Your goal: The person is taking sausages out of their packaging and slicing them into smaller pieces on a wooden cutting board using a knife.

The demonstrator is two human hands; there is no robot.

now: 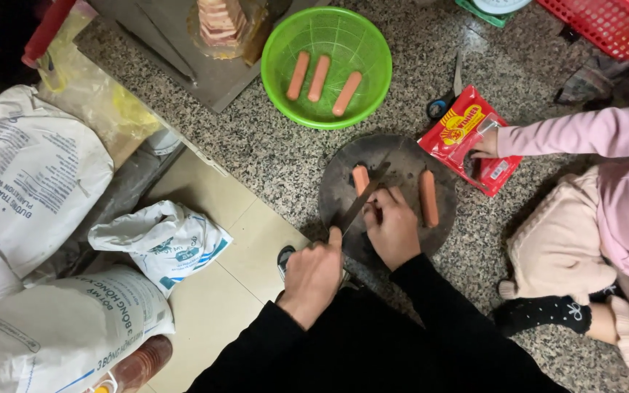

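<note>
My left hand [314,273] grips the handle of a knife [362,200], whose blade slants across a round dark cutting board [402,156]. The blade lies on a pink sausage [360,177], and my right hand [393,227] holds that sausage down with its fingertips beside the blade. A second whole sausage [429,198] lies upright on the board's right side. Beyond the board stands a green plastic bowl [327,29] with three sausages [319,77] in it.
Another person in pink sits at the right, a small hand [485,143] on a red sausage packet [467,138]. Scissors [444,102] lie near it, with a red basket [613,25] behind. White sacks [30,182] and a bag [161,240] crowd the left floor.
</note>
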